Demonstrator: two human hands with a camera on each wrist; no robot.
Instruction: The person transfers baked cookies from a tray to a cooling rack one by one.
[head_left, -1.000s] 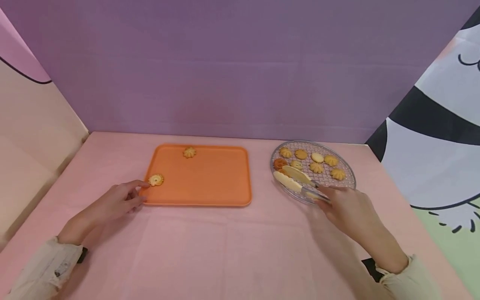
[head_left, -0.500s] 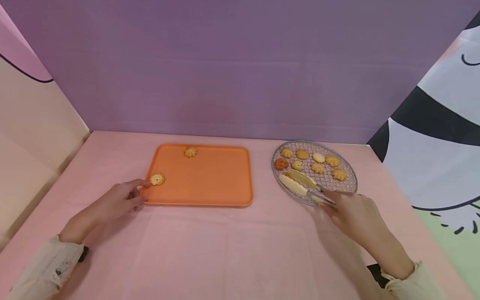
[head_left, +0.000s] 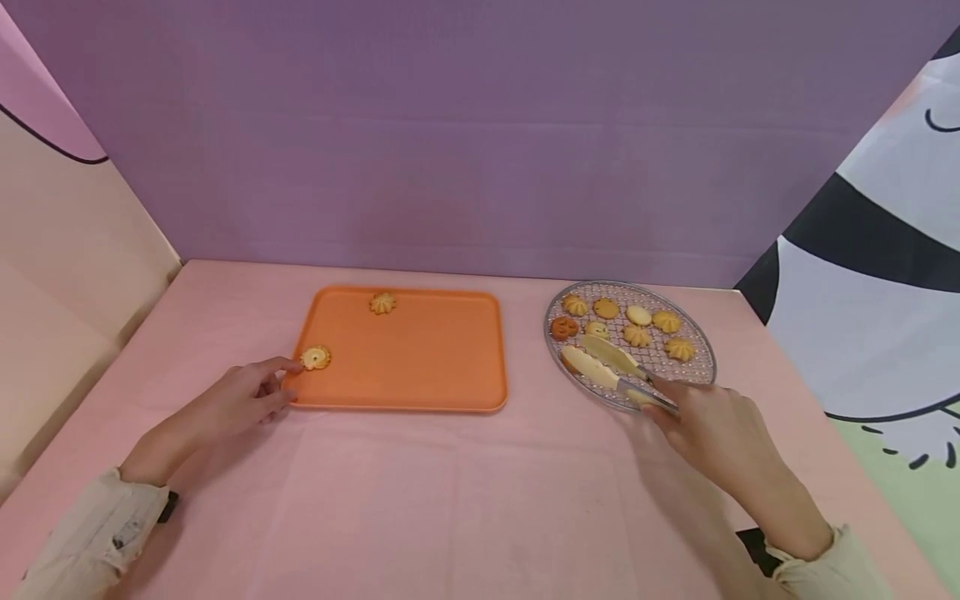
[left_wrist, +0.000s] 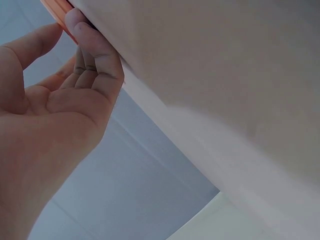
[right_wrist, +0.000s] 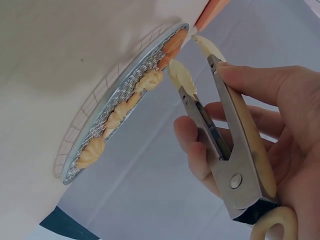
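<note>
My right hand grips metal tongs with cream-coloured tips, thumb on one arm and fingers round the other. Their two arms stand apart over the left front of a round wire rack. Under the nearer tip shows the edge of a partly hidden cookie. Several more cookies lie on the rack, among them a reddish-brown cookie and a star-shaped cookie. My left hand holds the orange tray at its left edge, fingertip right beside a flower-shaped cookie.
A second ridged cookie lies by the tray's back rim. Tray and rack stand apart on a pink tablecloth. Behind them rises a purple backdrop, with printed panels at both sides.
The tongs in my right hand have shifted slightly right and toward me, uncovering the reddish-brown cookie. My left hand stays at the tray's edge.
</note>
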